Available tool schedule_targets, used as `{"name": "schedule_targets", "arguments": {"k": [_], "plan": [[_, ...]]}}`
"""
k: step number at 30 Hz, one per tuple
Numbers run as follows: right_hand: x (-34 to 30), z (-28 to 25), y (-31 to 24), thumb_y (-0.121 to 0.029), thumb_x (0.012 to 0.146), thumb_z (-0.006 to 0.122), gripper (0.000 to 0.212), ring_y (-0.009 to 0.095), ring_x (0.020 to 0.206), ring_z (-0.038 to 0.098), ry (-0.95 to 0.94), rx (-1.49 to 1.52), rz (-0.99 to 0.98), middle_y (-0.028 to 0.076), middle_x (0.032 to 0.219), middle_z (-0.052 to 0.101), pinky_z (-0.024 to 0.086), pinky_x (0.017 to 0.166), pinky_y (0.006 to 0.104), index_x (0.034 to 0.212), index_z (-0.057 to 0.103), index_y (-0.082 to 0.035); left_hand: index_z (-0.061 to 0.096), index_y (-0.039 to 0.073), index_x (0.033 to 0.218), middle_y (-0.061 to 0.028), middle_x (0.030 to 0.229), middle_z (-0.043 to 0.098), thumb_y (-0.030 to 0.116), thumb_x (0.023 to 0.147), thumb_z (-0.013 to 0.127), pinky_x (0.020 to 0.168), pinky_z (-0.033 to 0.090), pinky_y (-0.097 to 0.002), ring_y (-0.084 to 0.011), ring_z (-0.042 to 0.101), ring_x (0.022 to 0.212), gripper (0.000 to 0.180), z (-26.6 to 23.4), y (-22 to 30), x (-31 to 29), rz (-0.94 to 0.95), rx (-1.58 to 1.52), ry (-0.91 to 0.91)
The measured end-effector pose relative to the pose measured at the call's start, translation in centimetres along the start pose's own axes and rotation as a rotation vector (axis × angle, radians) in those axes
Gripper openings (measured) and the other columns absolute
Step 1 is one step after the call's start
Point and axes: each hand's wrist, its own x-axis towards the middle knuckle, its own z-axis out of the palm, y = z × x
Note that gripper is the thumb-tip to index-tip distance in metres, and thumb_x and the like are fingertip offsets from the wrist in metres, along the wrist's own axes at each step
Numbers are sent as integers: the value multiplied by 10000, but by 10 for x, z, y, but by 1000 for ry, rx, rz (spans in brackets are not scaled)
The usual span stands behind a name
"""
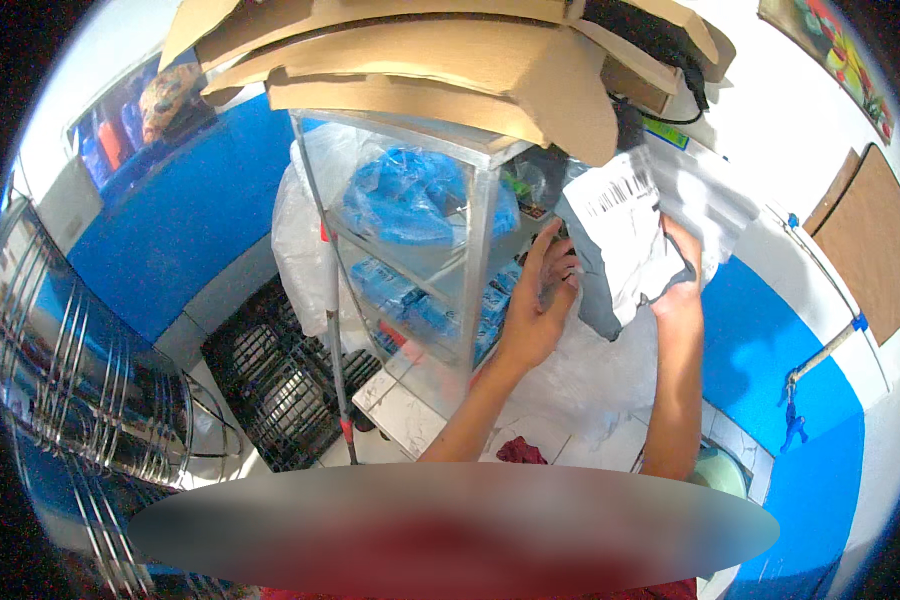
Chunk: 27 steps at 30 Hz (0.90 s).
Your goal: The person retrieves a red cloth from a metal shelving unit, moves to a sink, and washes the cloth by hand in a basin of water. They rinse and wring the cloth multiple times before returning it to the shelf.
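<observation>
Head view: gripping a grey-and-white packet (615, 235) at its right edge with the right hand (681, 268), partly hidden behind it; holding the left hand (538, 312) half open, fingers loosely curled, beside the left edge, touching or not impossible to tell; raised above clear plastic (595, 395), right of a metal-framed case (479, 255).

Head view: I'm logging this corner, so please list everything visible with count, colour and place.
package: one, white and grey, in right hand
display case: one, silver, centre
cardboard: several, brown, atop case
bagged bundle: one, blue, upper shelf
packs: several, blue, lower shelf
crates: count unclear, black, left of case
rack: one, silver, left edge
cloth: one, dark red, below hands
picture: one, multicoloured, upper right
board: one, brown, right
left hand: one, beside package
right hand: one, holding package
</observation>
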Motion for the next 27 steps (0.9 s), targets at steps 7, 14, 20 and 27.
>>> {"name": "schedule_targets", "arguments": {"k": [7, 14, 20, 27], "plan": [[46, 15, -10, -209, 920, 540, 287, 190, 868, 705, -115, -98, 203, 95, 1027, 719, 564, 778, 335, 1080, 668, -8, 20, 96, 1572, -214, 1497, 333, -106, 860, 425, 1114, 310, -393, -301, 373, 1370, 844, -2, 9, 1, 161, -74, -32], [41, 19, -10, -213, 918, 539, 274, 172, 837, 699, -46, -183, 242, 69, 975, 717, 562, 767, 317, 1068, 666, -22, -49, 105, 1570, -188, 1533, 282, -127, 843, 437, 1133, 274, -395, -284, 340, 1394, 905, 4, 1, -4, 37, -294, 15], [59, 34, -4, -258, 905, 562, 262, 168, 780, 693, -3, -287, 322, 57, 937, 713, 567, 717, 307, 1008, 671, -43, -88, 81, 1556, -159, 1559, 224, -77, 837, 529, 1135, 281, -390, -269, 329, 1391, 961, 7, -6, 1, 221, -252, 29], [98, 73, 9, -351, 1007, 456, 358, 195, 846, 669, 55, -313, 313, 81, 1029, 679, 577, 689, 405, 1149, 605, -59, 244, -21, 1479, -145, 1431, 426, 52, 892, 609, 1071, 357, -367, -231, 459, 1270, 696, 4, 14, 20, 151, -296, 212]]}}
